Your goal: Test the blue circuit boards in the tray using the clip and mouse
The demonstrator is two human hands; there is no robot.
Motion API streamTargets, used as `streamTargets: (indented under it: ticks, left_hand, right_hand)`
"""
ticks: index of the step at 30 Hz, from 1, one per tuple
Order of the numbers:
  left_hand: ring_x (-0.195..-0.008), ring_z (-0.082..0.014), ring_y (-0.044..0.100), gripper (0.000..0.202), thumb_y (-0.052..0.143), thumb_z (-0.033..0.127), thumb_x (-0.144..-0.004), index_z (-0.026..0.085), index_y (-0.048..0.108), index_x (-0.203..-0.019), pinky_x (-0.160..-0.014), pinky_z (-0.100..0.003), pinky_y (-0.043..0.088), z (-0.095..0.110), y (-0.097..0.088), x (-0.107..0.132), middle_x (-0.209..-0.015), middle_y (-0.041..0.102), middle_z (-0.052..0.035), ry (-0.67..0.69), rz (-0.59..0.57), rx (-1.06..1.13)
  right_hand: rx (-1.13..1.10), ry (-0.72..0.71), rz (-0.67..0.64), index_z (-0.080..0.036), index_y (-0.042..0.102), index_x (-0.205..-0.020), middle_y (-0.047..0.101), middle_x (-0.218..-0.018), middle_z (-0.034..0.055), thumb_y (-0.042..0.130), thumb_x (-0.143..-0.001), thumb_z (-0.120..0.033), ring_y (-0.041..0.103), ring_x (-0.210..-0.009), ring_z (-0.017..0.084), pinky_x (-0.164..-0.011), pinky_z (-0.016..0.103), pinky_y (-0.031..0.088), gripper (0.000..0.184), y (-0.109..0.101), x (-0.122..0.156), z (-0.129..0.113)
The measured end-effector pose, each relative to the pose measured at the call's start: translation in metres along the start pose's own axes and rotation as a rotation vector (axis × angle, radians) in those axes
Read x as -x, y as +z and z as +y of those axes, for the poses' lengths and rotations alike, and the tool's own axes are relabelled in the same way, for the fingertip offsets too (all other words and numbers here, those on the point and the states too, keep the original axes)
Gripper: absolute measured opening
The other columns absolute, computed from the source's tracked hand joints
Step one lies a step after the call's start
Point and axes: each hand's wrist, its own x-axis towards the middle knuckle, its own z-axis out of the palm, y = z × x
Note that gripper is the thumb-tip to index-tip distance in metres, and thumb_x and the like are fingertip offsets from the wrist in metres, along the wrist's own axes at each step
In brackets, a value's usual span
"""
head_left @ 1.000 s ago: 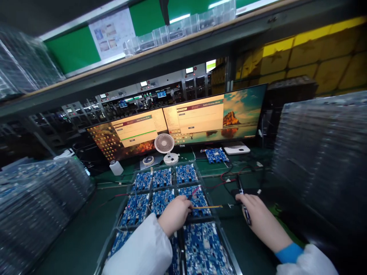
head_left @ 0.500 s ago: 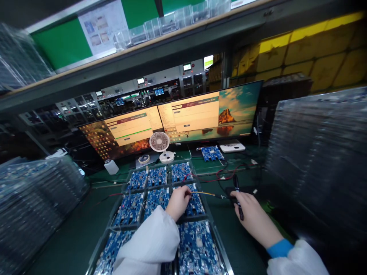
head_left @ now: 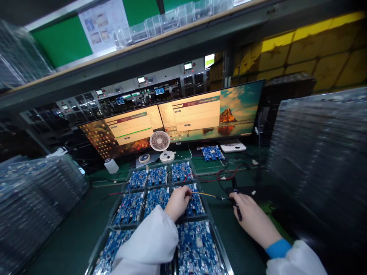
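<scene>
My left hand [head_left: 178, 200] is closed in a pinch at the end of a thin yellow-orange cable [head_left: 203, 194], over a blue circuit board [head_left: 195, 208] in the middle row of a tray. The fingers hide that end of the cable. From there the cable runs right to a dark lead close to my right hand [head_left: 252, 217]. A black marker pen [head_left: 237, 211] is gripped in my right hand, tilted across the fingers above the dark green bench. What lies beneath the right palm is hidden.
The dark tray [head_left: 212, 225] holds several blue boards. Two monitors [head_left: 197, 114], a small white fan [head_left: 159, 141] and a loose board [head_left: 212, 153] stand behind it. Tall tray stacks rise at left [head_left: 43, 198] and right [head_left: 318, 168]. Red and black wires [head_left: 229, 178] cross the bench.
My right hand and the marker pen have shifted very slightly to the left. My left hand stays in place, pinching the cable over the same board.
</scene>
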Motion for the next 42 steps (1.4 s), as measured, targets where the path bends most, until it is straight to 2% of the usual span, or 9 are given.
streamTargets:
  ticks: [13, 17, 20, 25, 31, 33, 37, 40, 42]
  left_hand:
    - [-0.086, -0.0192, 0.060, 0.022, 0.054, 0.007, -0.079, 0.018, 0.066, -0.093, -0.084, -0.030, 0.045, 0.000, 0.006, 0.004, -0.088, 0.067, -0.0040, 0.000, -0.034, -0.075]
    - [-0.088, -0.0166, 0.060, 0.051, 0.047, 0.004, -0.079, 0.023, 0.053, -0.126, -0.084, -0.026, 0.045, 0.005, -0.004, 0.008, -0.092, 0.066, -0.0024, 0.011, -0.043, -0.019]
    - [-0.076, -0.0162, 0.061, 0.064, 0.041, 0.008, -0.084, 0.020, 0.026, -0.145, -0.072, -0.024, 0.045, 0.011, -0.033, 0.018, -0.087, 0.065, -0.0036, -0.089, -0.025, -0.024]
    - [-0.070, -0.0181, 0.058, 0.025, 0.047, 0.027, -0.085, 0.017, 0.066, -0.098, -0.065, -0.025, 0.040, 0.003, -0.107, 0.051, -0.078, 0.065, -0.0030, -0.192, -0.129, -0.186]
    - [-0.075, -0.0170, 0.062, 0.028, 0.038, 0.026, -0.088, 0.021, 0.066, -0.086, -0.073, -0.024, 0.043, -0.013, -0.166, 0.062, -0.076, 0.068, 0.0007, -0.166, -0.398, -0.030]
    - [-0.079, -0.0179, 0.063, 0.027, 0.040, 0.025, -0.088, 0.020, 0.066, -0.085, -0.076, -0.025, 0.044, -0.004, -0.174, 0.046, -0.082, 0.070, -0.0011, -0.085, -0.342, -0.119]
    - [-0.087, -0.0218, 0.063, 0.030, 0.039, 0.020, -0.092, 0.018, 0.068, -0.100, -0.081, -0.029, 0.043, 0.030, -0.181, -0.008, -0.097, 0.070, -0.0081, 0.059, 0.076, -0.528]
    - [-0.093, -0.0242, 0.062, 0.034, 0.035, 0.022, -0.095, 0.016, 0.063, -0.114, -0.088, -0.033, 0.043, 0.045, -0.174, -0.050, -0.103, 0.068, -0.0124, 0.087, 0.349, -0.581]
    - [-0.100, -0.0244, 0.060, 0.035, 0.035, 0.018, -0.095, 0.015, 0.062, -0.117, -0.093, -0.035, 0.041, 0.043, -0.160, -0.069, -0.106, 0.067, -0.0134, 0.061, 0.381, -0.510]
  right_hand:
    - [0.140, -0.006, -0.002, -0.016, 0.061, -0.108, 0.065, -0.102, 0.0118, 0.038, -0.083, -0.013, 0.057, -0.100, 0.028, -0.084, 0.044, 0.049, 0.034, 0.001, 0.003, -0.008]
    - [0.152, -0.032, 0.028, -0.017, 0.061, -0.108, 0.065, -0.105, 0.0106, 0.038, -0.083, -0.014, 0.057, -0.104, 0.028, -0.086, 0.045, 0.048, 0.034, 0.004, 0.004, -0.011]
    - [0.157, -0.051, 0.054, -0.017, 0.061, -0.108, 0.066, -0.103, 0.0093, 0.037, -0.084, -0.015, 0.057, -0.104, 0.027, -0.087, 0.045, 0.048, 0.033, 0.003, 0.004, -0.011]
    - [0.160, -0.076, 0.091, -0.017, 0.060, -0.108, 0.065, -0.103, 0.0085, 0.037, -0.085, -0.015, 0.057, -0.104, 0.027, -0.086, 0.045, 0.048, 0.033, -0.001, 0.004, -0.012]
    - [0.147, -0.093, 0.109, -0.017, 0.059, -0.109, 0.065, -0.103, 0.0080, 0.037, -0.086, -0.018, 0.057, -0.103, 0.027, -0.086, 0.044, 0.048, 0.031, -0.002, 0.005, -0.013]
    - [0.143, -0.094, 0.107, -0.017, 0.059, -0.109, 0.065, -0.103, 0.0079, 0.037, -0.087, -0.018, 0.057, -0.103, 0.027, -0.086, 0.044, 0.048, 0.032, -0.002, 0.005, -0.013]
    - [0.135, -0.083, 0.104, -0.017, 0.059, -0.108, 0.065, -0.102, 0.0078, 0.036, -0.087, -0.018, 0.057, -0.103, 0.027, -0.084, 0.044, 0.049, 0.032, -0.002, 0.005, -0.010]
    - [0.126, -0.070, 0.100, -0.017, 0.059, -0.109, 0.065, -0.102, 0.0084, 0.036, -0.087, -0.019, 0.057, -0.103, 0.027, -0.082, 0.044, 0.051, 0.032, -0.002, 0.005, -0.007]
    - [0.119, -0.064, 0.101, -0.017, 0.060, -0.109, 0.065, -0.103, 0.0090, 0.037, -0.088, -0.020, 0.057, -0.103, 0.027, -0.082, 0.043, 0.051, 0.032, -0.002, 0.006, -0.007]
